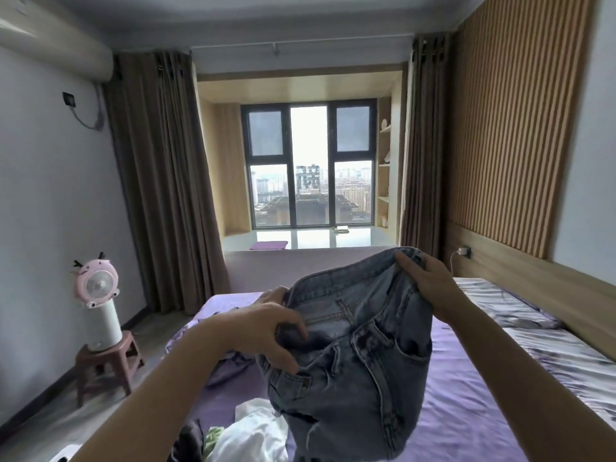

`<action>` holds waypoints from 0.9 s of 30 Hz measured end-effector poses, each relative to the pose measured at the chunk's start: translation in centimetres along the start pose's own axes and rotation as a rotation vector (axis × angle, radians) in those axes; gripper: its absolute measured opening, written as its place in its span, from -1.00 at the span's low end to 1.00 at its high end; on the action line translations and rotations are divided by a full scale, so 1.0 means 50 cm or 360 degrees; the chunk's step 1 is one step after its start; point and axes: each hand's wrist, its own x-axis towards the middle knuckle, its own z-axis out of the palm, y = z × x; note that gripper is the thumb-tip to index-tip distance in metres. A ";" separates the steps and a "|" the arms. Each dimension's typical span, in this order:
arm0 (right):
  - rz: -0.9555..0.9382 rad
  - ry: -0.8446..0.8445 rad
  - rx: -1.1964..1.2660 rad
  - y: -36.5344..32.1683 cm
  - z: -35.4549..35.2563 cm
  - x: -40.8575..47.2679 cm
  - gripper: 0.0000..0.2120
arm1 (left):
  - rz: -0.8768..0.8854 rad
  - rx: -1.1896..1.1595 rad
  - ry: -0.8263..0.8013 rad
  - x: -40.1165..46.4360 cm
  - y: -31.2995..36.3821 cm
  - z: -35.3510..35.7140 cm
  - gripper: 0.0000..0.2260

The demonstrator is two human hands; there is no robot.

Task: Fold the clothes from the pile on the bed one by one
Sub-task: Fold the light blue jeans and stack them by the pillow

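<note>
A pair of faded blue jeans (pixel 360 368) hangs in the air above the purple bed (pixel 466 411), waistband up and spread open. My left hand (pixel 266 331) grips the near side of the waistband, thumb and fingers curled into the denim. My right hand (pixel 430 281) holds the far, higher side of the waistband with the fingers wrapped over its edge. The legs drop out of view at the bottom. A pile of clothes (pixel 246 431) lies below on the bed: white cloth, a green piece and something dark.
Patterned pillows (pixel 520 305) lie along the wooden headboard on the right. A purple garment (pixel 230 365) is crumpled under my left hand. A pink fan (pixel 100 305) stands on a small brown stool (pixel 106 365) on the floor to the left. Curtains frame the window ahead.
</note>
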 end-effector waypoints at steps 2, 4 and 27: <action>0.0035 0.0005 0.0064 0.002 -0.006 0.000 -0.85 | -0.0010 0.0140 -0.0055 -0.001 0.013 -0.002 -0.54; 0.0072 0.0021 0.0148 0.003 -0.012 -0.002 -0.86 | 0.0009 0.0240 -0.0082 0.000 0.027 -0.001 -0.49; -0.0150 0.0058 -0.0276 -0.036 -0.107 -0.021 -0.81 | -0.0166 -0.1339 0.0956 0.038 0.003 -0.073 -0.94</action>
